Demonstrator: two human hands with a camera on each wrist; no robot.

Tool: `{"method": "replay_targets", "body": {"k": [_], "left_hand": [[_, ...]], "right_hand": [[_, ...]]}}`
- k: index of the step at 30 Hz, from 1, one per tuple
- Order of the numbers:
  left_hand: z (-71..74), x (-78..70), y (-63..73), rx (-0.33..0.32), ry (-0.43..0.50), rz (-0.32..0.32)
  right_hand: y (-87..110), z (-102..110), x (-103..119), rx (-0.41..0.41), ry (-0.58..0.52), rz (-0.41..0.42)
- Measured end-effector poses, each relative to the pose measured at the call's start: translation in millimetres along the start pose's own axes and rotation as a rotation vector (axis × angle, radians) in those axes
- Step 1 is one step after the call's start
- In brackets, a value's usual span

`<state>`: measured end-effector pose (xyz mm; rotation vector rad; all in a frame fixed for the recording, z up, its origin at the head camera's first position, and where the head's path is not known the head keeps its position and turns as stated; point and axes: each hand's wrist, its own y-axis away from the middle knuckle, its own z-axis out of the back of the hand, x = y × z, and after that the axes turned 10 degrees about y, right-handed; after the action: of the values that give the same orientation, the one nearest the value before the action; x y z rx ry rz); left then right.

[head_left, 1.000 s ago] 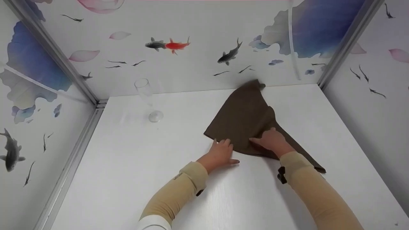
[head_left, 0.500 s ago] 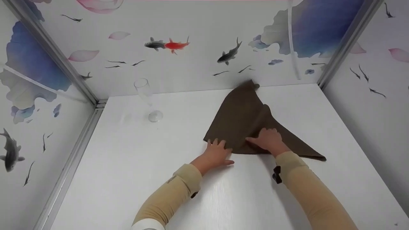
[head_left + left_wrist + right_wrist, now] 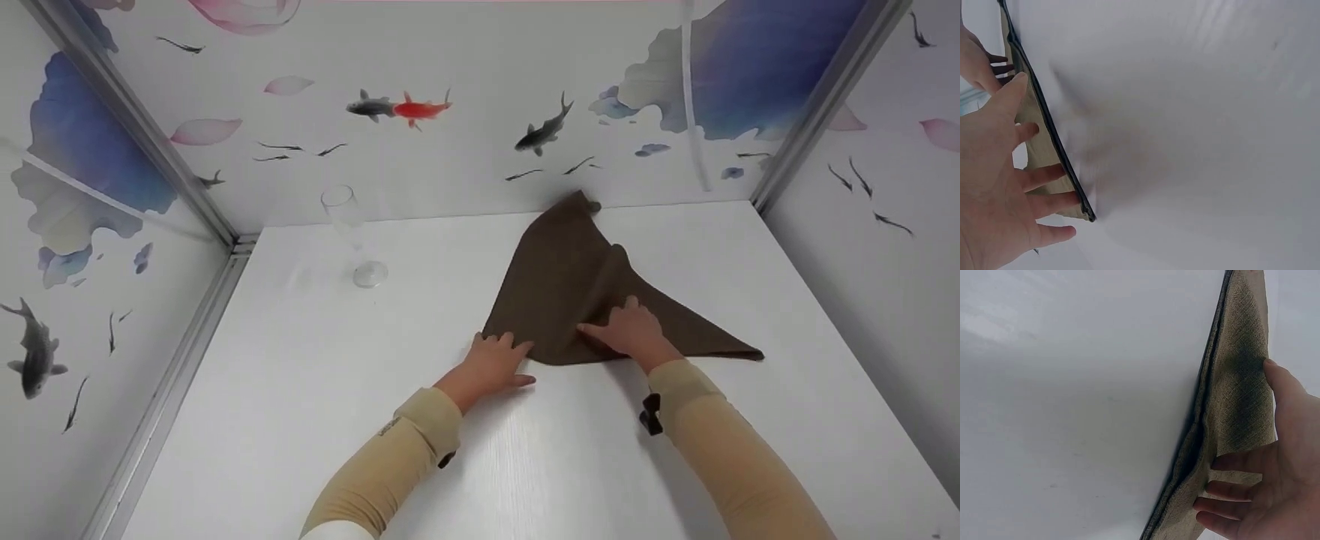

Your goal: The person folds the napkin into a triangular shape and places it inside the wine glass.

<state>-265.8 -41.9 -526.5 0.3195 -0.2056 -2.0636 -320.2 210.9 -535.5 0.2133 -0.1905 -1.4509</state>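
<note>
Brown cloth (image 3: 553, 277), folded, on the surface (image 3: 337, 360)
Left hand (image 3: 491, 365), fingers spread, touches its near left corner; right hand (image 3: 634, 330), thumb wide, rests across its near edge. Light, flat strokes should smooth the ridge (image 3: 602, 281).

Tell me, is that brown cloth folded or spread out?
Folded. In the right wrist view, the brown cloth shows stacked layers along its near edge.

I could steer through a broad lane over the white tabletop (image 3: 427, 307) between the champagne flute (image 3: 348, 223) and the brown cloth (image 3: 551, 289). The flute obstructs the far left; the back wall (image 3: 442, 169) hems in the cloth's far tip. Between left hand (image 3: 491, 365) and right hand (image 3: 628, 330) I get a narrower gap.
</note>
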Motion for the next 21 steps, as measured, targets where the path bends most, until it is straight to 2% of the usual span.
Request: {"method": "replay_targets", "body": {"k": [6,10,15,21], "left_hand": [[0.0,7.6,5.3,-0.038,-0.047,0.000],[-0.2,10.7,9.3,-0.059,-0.091,-0.052],[-0.4,13.1,13.7,-0.093,-0.090,-0.100],[-2.7,16.7,12.8,-0.096,-0.104,-0.139]], "right_hand": [[2.4,0.0,0.9,-0.006,-0.004,0.016],[2.4,-1.0,1.3,0.001,-0.026,0.018],[3.1,-1.0,2.8,-0.004,-0.044,0.031],[5.0,-0.8,3.2,-0.047,-0.003,0.047]]}}
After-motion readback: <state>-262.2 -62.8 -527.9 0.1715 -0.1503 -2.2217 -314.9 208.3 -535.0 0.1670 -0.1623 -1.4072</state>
